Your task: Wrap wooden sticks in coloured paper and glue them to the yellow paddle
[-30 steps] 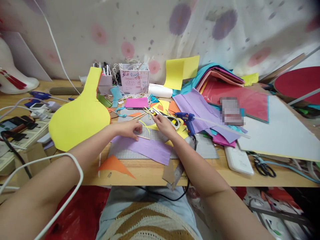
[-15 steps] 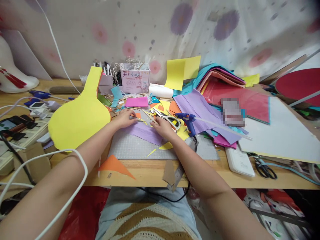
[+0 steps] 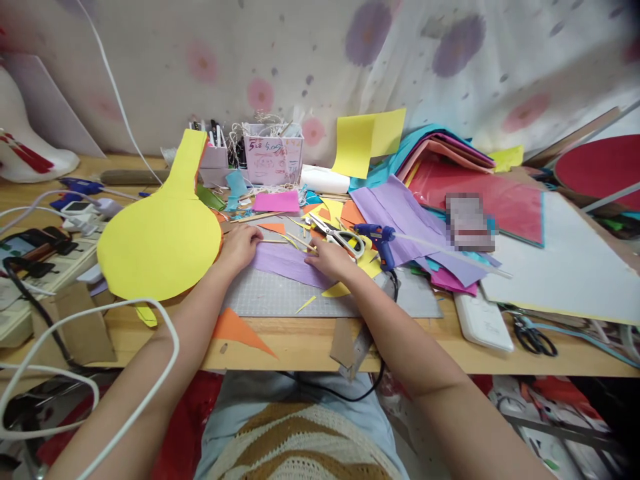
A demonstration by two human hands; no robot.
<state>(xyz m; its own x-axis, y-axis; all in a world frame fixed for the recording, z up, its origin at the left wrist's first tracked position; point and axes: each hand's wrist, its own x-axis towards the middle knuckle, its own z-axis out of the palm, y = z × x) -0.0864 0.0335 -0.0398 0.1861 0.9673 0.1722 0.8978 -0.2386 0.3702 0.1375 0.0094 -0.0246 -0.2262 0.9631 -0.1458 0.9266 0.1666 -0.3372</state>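
Observation:
A strip of purple paper (image 3: 286,264) lies on the grey cutting mat (image 3: 270,303) between my hands. My left hand (image 3: 241,248) has its fingers curled down at the paper's left end, and its fingertips are partly hidden. At the right end, my right hand (image 3: 331,259) is closed, thumb and finger together by the end of a thin wooden stick (image 3: 301,242); the exact grip is hard to see. Another thin stick (image 3: 274,241) lies along the paper's upper edge by my left fingers. White-handled scissors (image 3: 337,235) rest just beyond my right hand.
A blue glue gun (image 3: 377,240) with a long glue stick lies to the right. A yellow paddle-shaped cutout (image 3: 160,243) stands at left. An orange scrap (image 3: 243,333) is near the table edge. Purple sheets (image 3: 400,220) and a white board (image 3: 575,267) are at right; a white cable (image 3: 167,327) loops in front.
My left hand has moved left and slightly down, away from the orange scrap. My right hand has stayed nearly in place. The view has shifted slightly.

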